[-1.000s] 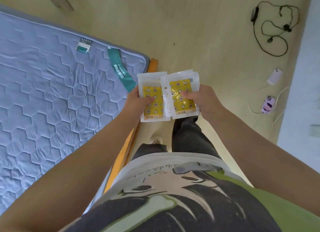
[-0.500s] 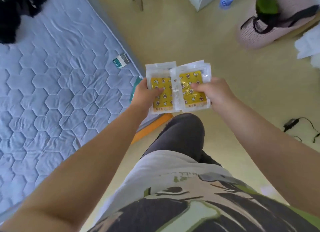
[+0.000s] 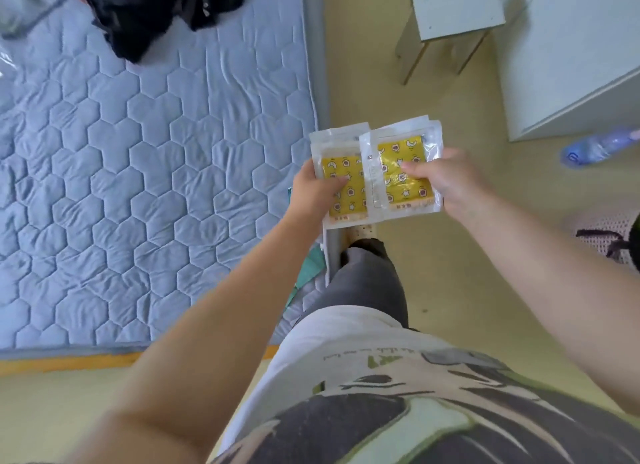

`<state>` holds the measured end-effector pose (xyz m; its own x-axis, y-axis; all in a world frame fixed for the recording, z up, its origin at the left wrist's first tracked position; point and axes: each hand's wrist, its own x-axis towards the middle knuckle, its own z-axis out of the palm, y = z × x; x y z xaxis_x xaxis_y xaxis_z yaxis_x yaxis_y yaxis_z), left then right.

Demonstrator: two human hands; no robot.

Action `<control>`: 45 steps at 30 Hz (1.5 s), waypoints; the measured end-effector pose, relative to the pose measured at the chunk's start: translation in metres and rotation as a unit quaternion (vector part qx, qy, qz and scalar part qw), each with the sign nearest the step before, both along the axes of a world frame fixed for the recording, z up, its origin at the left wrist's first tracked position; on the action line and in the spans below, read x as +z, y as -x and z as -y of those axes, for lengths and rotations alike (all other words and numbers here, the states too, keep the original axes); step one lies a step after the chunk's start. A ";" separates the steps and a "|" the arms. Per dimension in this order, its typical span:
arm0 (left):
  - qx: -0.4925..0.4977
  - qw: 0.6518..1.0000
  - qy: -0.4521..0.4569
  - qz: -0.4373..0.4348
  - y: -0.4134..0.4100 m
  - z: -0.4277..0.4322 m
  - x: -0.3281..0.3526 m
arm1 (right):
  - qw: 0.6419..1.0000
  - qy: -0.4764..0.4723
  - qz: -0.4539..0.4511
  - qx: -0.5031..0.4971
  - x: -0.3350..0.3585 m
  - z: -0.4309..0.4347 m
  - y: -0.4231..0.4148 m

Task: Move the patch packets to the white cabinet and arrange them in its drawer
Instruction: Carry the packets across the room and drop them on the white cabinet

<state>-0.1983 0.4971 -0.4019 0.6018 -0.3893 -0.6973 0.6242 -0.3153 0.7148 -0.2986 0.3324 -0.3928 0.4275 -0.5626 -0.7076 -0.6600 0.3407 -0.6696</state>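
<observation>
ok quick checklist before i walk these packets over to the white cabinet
1. Left hand grips the left packets, thumb on top: ok.
2. Right hand grips the right packets, thumb on top: ok.
3. Packets squared up: not ok, the right packets overlap the left ones and the edges are fanned.
4. Clear way to the white cabinet: not ok, a bottle lies on the floor in front of it and a stool stands beside it.
5. Drawer open: cannot tell, no drawer in view.
6. A hand free to pull the drawer: not ok, both hands are full.
</observation>
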 end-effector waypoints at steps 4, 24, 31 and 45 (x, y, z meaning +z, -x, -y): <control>0.039 0.999 -0.011 -0.004 -0.065 0.058 0.023 | 0.999 -0.016 0.016 0.035 0.022 0.062 -0.080; 0.067 0.997 -0.011 0.049 -0.393 0.434 0.065 | 0.996 -0.040 0.084 0.016 0.062 0.444 -0.408; 0.058 0.996 -0.019 0.067 -0.522 0.534 0.077 | 0.995 -0.050 0.082 0.011 0.065 0.540 -0.535; -0.005 0.998 -0.015 0.059 -0.856 0.713 0.072 | 0.992 -0.088 0.081 -0.045 0.070 0.706 -0.843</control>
<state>0.6579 -0.2156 -0.3302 0.6761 -0.3756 -0.6339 0.5332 -0.3444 0.7727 0.5445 -0.3732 -0.3226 0.4973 -0.4776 -0.7242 -0.5101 0.5143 -0.6895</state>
